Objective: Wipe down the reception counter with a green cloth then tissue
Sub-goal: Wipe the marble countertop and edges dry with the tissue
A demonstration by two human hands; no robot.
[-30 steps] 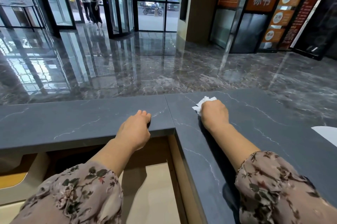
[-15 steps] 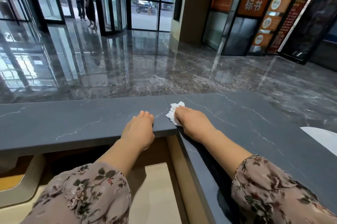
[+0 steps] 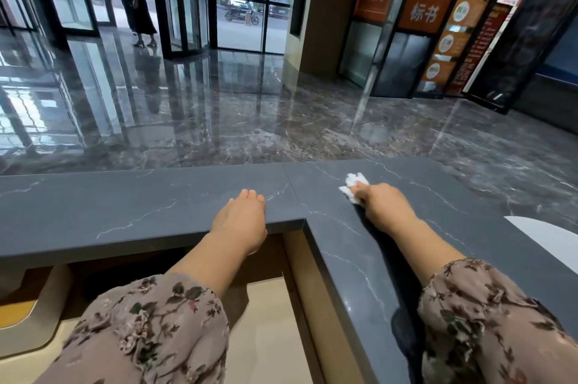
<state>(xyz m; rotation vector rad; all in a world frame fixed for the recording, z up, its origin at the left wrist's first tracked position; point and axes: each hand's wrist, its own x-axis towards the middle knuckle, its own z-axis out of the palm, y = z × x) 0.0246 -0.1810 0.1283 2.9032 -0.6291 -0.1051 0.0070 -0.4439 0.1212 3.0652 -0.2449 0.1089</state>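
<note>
The tissue (image 3: 353, 185), on the worktop (image 3: 125, 211) near its corner seam, is pinched in the curled right grip (image 3: 386, 207) and should be pressed flat and slid in long rows, while the flat, empty left grip (image 3: 242, 214) is rested on the edge.

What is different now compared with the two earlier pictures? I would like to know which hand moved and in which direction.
The right hand, gripping the white tissue, slid left to the seam in the counter, then back to the right, away from it. Nothing was picked up or released. The left hand stayed resting flat on the counter's near edge.
</note>
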